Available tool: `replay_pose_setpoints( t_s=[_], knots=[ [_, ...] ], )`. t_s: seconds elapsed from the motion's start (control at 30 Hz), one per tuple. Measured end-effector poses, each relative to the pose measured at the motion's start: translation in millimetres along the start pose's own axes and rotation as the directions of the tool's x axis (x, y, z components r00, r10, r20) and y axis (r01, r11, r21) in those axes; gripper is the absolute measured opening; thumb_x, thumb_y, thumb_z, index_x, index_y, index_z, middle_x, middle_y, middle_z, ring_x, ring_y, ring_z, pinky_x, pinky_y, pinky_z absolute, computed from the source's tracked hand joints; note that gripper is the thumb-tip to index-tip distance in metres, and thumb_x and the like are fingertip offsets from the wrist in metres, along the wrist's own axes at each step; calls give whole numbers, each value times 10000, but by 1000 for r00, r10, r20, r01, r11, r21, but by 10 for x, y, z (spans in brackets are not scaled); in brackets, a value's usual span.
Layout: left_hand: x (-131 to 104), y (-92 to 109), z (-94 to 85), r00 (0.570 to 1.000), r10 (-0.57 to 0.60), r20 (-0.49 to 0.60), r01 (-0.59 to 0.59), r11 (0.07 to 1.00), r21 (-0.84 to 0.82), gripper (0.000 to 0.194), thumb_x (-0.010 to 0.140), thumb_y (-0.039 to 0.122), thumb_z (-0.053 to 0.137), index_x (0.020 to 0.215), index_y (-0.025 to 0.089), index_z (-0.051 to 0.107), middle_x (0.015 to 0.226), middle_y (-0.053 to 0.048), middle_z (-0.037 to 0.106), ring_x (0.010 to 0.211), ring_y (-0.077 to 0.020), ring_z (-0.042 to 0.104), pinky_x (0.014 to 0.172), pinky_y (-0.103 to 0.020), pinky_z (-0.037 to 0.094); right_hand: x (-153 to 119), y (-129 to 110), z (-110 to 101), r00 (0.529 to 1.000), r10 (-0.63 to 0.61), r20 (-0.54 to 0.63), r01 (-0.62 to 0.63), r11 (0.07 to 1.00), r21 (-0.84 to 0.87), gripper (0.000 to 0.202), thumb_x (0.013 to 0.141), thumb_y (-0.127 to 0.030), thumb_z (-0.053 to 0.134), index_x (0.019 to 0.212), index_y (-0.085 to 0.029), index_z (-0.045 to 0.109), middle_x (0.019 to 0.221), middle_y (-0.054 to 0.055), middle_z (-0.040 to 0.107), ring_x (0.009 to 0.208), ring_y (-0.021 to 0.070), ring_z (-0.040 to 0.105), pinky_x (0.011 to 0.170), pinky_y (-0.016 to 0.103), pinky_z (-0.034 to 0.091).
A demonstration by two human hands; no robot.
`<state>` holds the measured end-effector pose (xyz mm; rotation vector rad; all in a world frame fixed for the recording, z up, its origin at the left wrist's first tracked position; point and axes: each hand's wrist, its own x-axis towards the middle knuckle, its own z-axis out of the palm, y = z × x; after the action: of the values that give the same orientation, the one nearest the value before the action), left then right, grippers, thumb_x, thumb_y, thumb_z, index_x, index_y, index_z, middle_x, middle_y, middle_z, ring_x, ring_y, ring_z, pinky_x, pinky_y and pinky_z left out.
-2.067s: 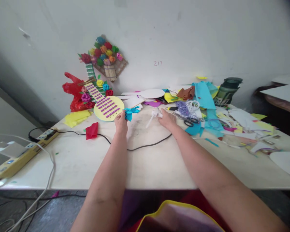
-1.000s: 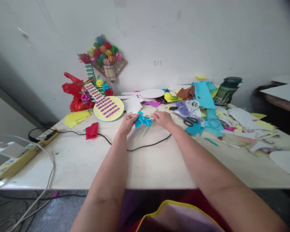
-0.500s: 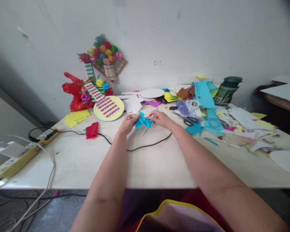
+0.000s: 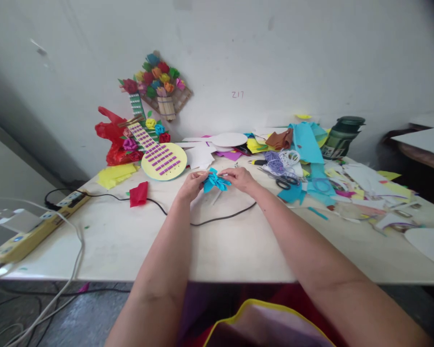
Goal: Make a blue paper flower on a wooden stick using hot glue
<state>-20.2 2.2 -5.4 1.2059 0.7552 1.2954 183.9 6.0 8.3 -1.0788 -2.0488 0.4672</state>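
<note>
A bright blue paper flower with pointed petals (image 4: 216,181) is held above the white table between both hands. My left hand (image 4: 195,184) pinches it at its left side, thumb and fingertips together. The fingers of my right hand (image 4: 237,178) are closed at the flower's upper right edge, near its petals. A thin pale stick (image 4: 216,197) shows just below the flower. Red folded paper (image 4: 138,194) lies to the left of my left hand.
A yellow paper guitar (image 4: 164,162) leans at the back left near a red bag (image 4: 110,135). Scissors (image 4: 288,181), string (image 4: 288,157), paper scraps and a green bottle (image 4: 342,137) are at the right. A black cable (image 4: 224,220) crosses the table; a power strip (image 4: 39,226) lies left.
My right hand has shifted slightly left, closer over the blue flower's petals. My left hand keeps its hold. The whole view has moved a little.
</note>
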Motion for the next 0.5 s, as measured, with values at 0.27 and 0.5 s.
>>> replay_pose_setpoints(
  t_s=[0.27,0.5],
  knots=[
    [9,-36,-35,1000,-2,8,3,999,-37,310,555,379,847,671,128,706,619,-24,618,563,-109,513,536,-235,379,-1,-21,3,999,15,48,-9,993,-121,272,846,-235,608,1055,-356,732,1110,-54,713,1079,212,664,931,328,517],
    [-12,1,1,999,-40,-26,39,998,-42,255,596,334,799,707,115,730,649,-53,649,590,-135,547,557,-256,405,-15,-80,-26,997,7,70,11,967,-254,289,872,-271,586,1122,-361,701,1157,-38,687,1093,222,658,909,321,516]
  ],
)
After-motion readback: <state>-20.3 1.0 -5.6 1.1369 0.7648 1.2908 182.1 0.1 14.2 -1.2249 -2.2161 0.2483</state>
